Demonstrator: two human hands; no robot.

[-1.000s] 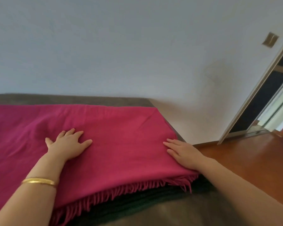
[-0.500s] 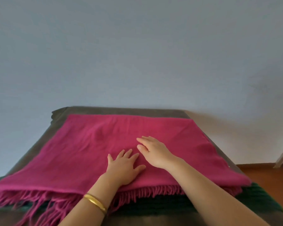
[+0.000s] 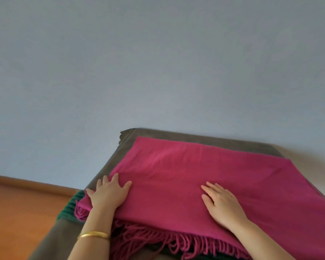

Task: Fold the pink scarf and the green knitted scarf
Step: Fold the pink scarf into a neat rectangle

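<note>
The pink scarf (image 3: 204,171) lies flat and doubled on a brown-covered surface (image 3: 195,136), its fringe hanging at the near edge. Under it lies the green knitted scarf (image 3: 68,207); only its left end and a dark strip below the fringe show. My left hand (image 3: 109,193) rests flat on the pink scarf's left end, fingers spread, with a gold bangle on the wrist. My right hand (image 3: 222,205) lies flat on the pink scarf near its middle, palm down.
A plain pale wall (image 3: 158,62) rises right behind the surface. Wooden floor (image 3: 17,212) with a skirting board lies to the left, below the surface's left edge.
My left hand slid left from the middle to the scarf's left end. My right hand shifted right across the cloth. The view swung left, showing the floor.
</note>
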